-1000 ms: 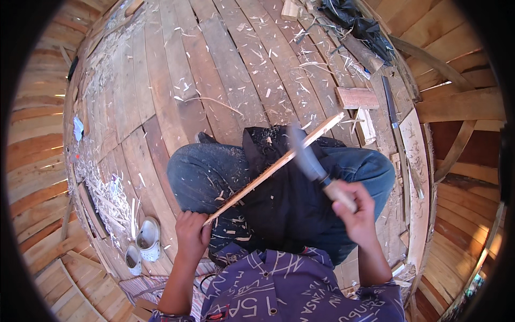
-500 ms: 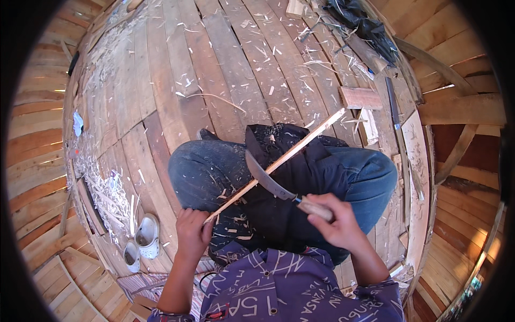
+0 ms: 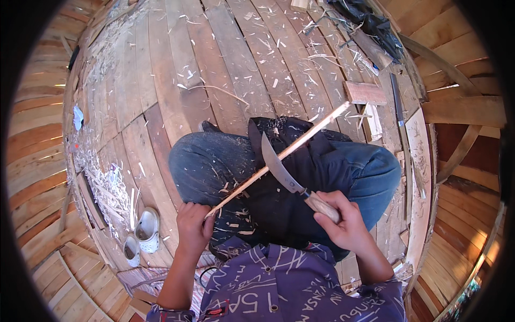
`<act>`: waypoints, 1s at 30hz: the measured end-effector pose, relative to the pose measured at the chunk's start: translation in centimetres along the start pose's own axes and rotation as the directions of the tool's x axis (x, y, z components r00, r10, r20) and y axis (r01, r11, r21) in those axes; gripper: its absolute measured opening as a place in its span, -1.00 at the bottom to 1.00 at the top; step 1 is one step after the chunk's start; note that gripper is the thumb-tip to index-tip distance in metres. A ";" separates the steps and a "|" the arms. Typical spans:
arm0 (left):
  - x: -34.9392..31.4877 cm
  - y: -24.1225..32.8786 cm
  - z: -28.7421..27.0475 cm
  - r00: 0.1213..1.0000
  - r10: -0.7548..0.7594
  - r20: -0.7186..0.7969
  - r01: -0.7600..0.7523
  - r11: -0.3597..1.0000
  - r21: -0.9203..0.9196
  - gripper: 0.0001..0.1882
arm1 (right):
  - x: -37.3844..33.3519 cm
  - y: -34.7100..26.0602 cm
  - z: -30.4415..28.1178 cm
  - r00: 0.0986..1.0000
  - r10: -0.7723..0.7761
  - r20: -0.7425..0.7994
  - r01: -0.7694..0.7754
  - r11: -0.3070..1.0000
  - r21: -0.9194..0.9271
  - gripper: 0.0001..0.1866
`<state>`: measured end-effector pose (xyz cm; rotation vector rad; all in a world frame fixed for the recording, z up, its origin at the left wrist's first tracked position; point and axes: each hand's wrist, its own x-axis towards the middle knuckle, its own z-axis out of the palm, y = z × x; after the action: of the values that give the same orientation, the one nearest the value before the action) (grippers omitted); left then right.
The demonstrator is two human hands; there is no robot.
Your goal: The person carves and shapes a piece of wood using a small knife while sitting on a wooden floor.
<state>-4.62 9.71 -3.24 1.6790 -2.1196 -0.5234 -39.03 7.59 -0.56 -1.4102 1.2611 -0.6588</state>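
Observation:
A long pale wooden strip point(image 3: 307, 136) slants across my lap, its far end up to the right beyond my knees. My left hand point(image 3: 194, 224) is closed round its near end, beside my left knee. In my right hand point(image 3: 343, 221) is the wooden handle of a curved knife point(image 3: 281, 170). The knife's blade lies across the middle of the strip, pointing up and to the left. A dark cloth point(image 3: 289, 214) covers my lap between the jeans, with small wood shavings on it.
Shavings litter the plank floor point(image 3: 161, 80), heaped thickly at the left point(image 3: 110, 188). A pair of light clogs point(image 3: 147, 231) stands at the lower left. Wood offcuts point(image 3: 365, 93), a dark long tool point(image 3: 397, 99) and a black plastic bag point(image 3: 370, 24) lie at the right.
My right hand and the knife have moved slightly right, with the blade now more upright and farther along the strip. My left hand keeps its hold on the near end.

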 end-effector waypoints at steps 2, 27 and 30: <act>0.0 -0.1 -0.2 1.000 0.000 -0.001 0.000 1.000 0.001 -0.85 | 0.5 0.4 -0.5 0.987 -0.121 -0.109 0.116 0.992 -0.051 -0.64; 0.1 0.2 -0.1 1.000 0.004 -0.010 -0.004 1.000 -0.015 -0.88 | 1.3 1.5 -0.1 0.862 0.309 -0.401 -0.105 0.885 0.454 -0.68; 0.0 0.4 -0.2 1.000 -0.020 -0.006 0.020 1.000 -0.014 -0.87 | 0.9 2.1 0.7 0.989 -0.130 -0.072 0.134 0.990 0.048 -0.66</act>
<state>-4.87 9.76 -2.87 1.6938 -2.0922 -0.5362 -38.84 7.35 -2.95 -1.4469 1.2028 -0.8311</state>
